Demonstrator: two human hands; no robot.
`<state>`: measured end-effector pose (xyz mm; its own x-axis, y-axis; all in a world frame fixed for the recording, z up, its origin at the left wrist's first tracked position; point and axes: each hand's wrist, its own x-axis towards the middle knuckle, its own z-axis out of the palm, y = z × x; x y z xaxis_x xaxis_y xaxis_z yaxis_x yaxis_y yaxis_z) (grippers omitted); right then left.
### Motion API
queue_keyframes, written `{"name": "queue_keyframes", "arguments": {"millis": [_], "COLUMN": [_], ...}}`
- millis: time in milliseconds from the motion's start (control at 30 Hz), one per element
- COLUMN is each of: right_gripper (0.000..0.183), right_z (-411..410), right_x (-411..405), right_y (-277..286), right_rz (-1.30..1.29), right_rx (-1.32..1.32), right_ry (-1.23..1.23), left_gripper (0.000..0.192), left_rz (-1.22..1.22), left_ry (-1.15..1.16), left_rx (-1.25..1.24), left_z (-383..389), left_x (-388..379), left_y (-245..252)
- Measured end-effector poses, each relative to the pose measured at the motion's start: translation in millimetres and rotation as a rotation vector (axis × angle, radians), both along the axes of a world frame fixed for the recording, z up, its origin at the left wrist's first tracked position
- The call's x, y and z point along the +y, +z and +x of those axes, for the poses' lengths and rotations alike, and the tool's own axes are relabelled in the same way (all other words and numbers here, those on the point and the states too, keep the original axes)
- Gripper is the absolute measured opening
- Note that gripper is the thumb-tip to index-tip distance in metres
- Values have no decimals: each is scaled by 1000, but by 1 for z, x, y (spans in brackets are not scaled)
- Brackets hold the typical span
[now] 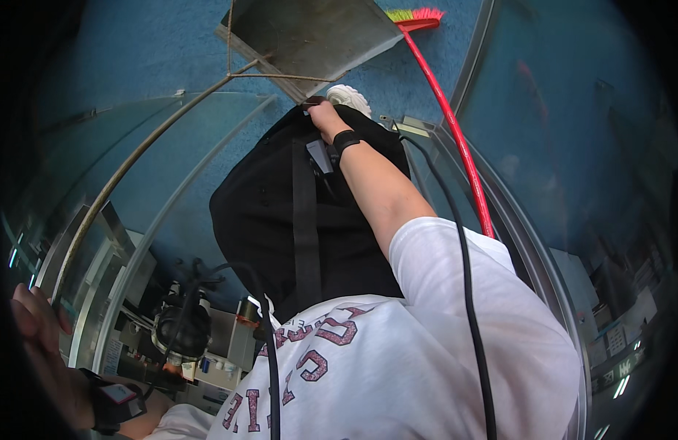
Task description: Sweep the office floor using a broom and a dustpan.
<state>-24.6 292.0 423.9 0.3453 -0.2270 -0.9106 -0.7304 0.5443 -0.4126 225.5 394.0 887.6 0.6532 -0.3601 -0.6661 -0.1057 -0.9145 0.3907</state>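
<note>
My left hand, at the lower left rim, has its fingers around the upper end of the long rod handle of a metal dustpan. The dustpan is at the top centre, tilted. My right hand reaches forward over black clothing. Its fingers are curled on a small dark object beside the dustpan's near corner; what it is cannot be made out. To the right a broom with a red handle stands at a slant, its green and pink bristles at the top and its lower end behind my sleeve.
Glass panels in metal frames stand at both sides, above a blue floor. A white shoe is just past my right hand. Black cables hang before me. A dark chair and cluttered shelving are at the lower left.
</note>
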Motion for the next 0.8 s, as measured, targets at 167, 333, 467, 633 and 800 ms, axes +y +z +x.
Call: {"name": "queue_keyframes", "arguments": {"millis": [167, 333, 467, 633, 800], "right_gripper": [28, 31, 28, 24, 23], "right_z": [12, 19, 24, 22, -25], "right_x": [-7, -3, -3, -9, -1], "right_y": [9, 18, 36, 29, -24], "right_rz": [127, -125, -313, -358, -244], "right_rx": [-10, 215, 307, 429, 198], "right_ry": [115, 539, 659, 775, 393], "left_gripper": [27, 25, 23, 23, 28], "left_rz": [-42, -62, -82, -105, -152], "left_ry": [212, 219, 234, 289, 389], "left_rx": [-110, -40, 15, 3, 87], "left_z": [-4, -5, -4, -5, 16], "left_x": [10, 21, 33, 43, 68], "left_y": [-1, -3, -4, -9, -14]}}
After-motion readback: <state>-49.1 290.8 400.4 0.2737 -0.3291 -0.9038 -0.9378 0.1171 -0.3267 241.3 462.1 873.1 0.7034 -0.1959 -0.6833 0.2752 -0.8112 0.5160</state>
